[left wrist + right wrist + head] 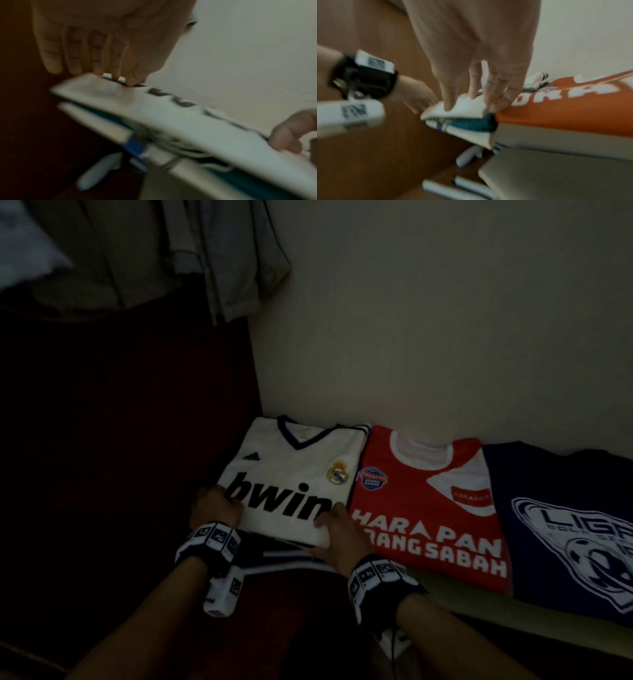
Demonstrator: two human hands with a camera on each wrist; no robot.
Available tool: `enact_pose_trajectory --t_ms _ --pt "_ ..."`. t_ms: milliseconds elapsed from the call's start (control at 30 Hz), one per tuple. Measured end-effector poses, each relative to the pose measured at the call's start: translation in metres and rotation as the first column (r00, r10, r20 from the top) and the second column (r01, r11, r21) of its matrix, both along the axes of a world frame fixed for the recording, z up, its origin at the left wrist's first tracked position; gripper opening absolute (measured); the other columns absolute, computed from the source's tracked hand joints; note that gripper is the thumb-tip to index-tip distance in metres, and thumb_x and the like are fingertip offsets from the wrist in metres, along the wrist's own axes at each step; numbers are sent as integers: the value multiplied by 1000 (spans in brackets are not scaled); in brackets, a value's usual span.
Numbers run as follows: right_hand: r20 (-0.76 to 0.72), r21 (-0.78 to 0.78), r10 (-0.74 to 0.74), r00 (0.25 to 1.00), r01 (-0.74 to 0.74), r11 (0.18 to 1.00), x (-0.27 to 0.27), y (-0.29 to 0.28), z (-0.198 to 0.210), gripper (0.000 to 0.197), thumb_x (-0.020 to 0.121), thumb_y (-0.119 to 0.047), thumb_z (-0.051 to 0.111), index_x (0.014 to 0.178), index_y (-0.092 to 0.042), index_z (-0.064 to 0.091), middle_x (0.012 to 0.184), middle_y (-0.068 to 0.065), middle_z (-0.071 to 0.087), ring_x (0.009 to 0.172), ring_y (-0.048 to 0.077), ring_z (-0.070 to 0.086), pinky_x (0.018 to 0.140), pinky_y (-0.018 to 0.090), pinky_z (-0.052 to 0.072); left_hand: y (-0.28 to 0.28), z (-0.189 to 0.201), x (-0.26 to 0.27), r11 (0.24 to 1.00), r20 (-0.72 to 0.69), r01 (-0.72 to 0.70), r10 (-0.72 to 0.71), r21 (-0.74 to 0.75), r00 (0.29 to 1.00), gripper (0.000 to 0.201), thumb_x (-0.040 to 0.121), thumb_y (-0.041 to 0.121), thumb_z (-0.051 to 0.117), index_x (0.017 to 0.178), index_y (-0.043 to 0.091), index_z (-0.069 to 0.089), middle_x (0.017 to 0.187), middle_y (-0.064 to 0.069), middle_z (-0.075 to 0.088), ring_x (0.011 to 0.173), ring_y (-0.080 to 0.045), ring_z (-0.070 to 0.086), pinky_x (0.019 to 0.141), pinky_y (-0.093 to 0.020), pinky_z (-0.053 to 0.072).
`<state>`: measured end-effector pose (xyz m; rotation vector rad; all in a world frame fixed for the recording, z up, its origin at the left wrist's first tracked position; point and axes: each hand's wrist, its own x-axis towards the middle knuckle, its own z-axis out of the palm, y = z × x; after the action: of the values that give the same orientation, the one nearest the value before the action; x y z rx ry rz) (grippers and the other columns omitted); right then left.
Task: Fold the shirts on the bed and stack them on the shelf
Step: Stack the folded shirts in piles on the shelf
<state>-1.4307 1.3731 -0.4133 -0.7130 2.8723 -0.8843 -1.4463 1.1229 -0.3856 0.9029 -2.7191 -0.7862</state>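
Between the two hands, at the near left end of the shelf [455,585], lies the folded white football shirt with black "bwin" lettering and a dark V-neck collar [291,474]. The left hand [214,510] grips its near left corner; the left wrist view shows the thumb [135,70] pressed on top of the cloth and the fingers [51,54] reaching down past the edge, so the grip is pinching the shirt. The right hand [342,537] grips the near right corner; the right wrist view shows thumb on top and fingers [498,86] spread over and around the corner, the grip likewise pinching the white cloth. Under the held shirt, further folded cloth in white, blue and teal [471,124] shows at the shelf's edge; how many garments make it up cannot be told.

Just right of the right-hand grip, touching the white shirt's side, lies the folded red shirt with white "HARAPAN" lettering [428,508]. Beyond that, well right of both grips, lies the folded navy shirt with a white football emblem [565,525], its edge overlapping the red one. All three rest against the pale wall [445,320]. Above and left of the left-hand grip hangs pale clothing [222,261], over a dark brown panel [120,422]. Both wrists carry black bands with white coded tags [209,541]. The wrist views are blurred.
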Motion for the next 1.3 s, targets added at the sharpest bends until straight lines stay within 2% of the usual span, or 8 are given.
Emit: enact_pose_trajectory --t_ms 200,500,700,800,933,1033,1167,1300 --pt "-85 150 -13 996 26 988 -4 -3 2 32 85 -11 60 116 -11 56 127 7 41 104 28 53 78 33 48 -28 -12 8 990 -22 -15 18 142 1000 39 92 31 62 105 -5 65 107 -23 66 90 -35 64 65 -33 49" --pt "-390 -181 -260 883 203 962 -7 1 30 16 94 -13 53 101 -11 67 105 11 51 81 26 54 65 36 49 -43 22 -9 829 -155 -90 208 552 966 35 91 16 65 118 -6 63 119 -26 63 87 -28 60 75 -32 49" --pt "225 -461 -353 908 418 783 -8 0 30 15 100 -19 47 91 -26 56 109 13 51 74 37 65 52 37 53 -43 18 -32 423 21 -67 112 904 993 41 91 24 66 120 -3 57 123 -17 60 107 -31 59 91 -44 50" --pt "517 -555 -247 820 540 633 -9 -4 32 13 95 -23 60 82 -21 61 95 18 66 82 34 69 71 53 58 -71 -31 -54 512 22 -43 47 858 999 40 87 28 72 109 -4 64 114 -21 64 104 -35 60 95 -45 47" --pt "710 -549 -227 667 726 414 -17 2 30 23 83 -33 75 73 -12 69 89 15 72 87 30 69 85 46 57 -62 -18 -41 538 -5 7 -6 843 1000 31 89 26 68 104 -2 63 95 -19 64 94 -36 56 88 -47 44" --pt "790 -498 -120 601 743 447 -24 5 28 16 84 -4 70 83 -18 61 99 12 65 85 24 62 82 39 54 -45 5 -31 560 -69 65 -14 826 997 24 97 13 56 113 -5 60 112 -24 63 102 -38 59 98 -48 46" --pt "803 -530 -100 587 782 329 -33 13 47 27 81 12 57 98 -9 58 95 12 59 82 26 57 58 32 51 -43 22 -24 518 -87 49 50 854 995 19 91 10 59 104 -3 63 96 -18 65 81 -29 62 67 -35 54" --pt "832 -465 -108 544 790 398 -45 34 52 19 74 10 53 90 3 61 96 22 61 86 36 60 70 44 50 -36 13 -22 572 -57 5 73 821 996 14 87 13 64 91 0 64 100 -18 64 79 -32 59 69 -31 50"
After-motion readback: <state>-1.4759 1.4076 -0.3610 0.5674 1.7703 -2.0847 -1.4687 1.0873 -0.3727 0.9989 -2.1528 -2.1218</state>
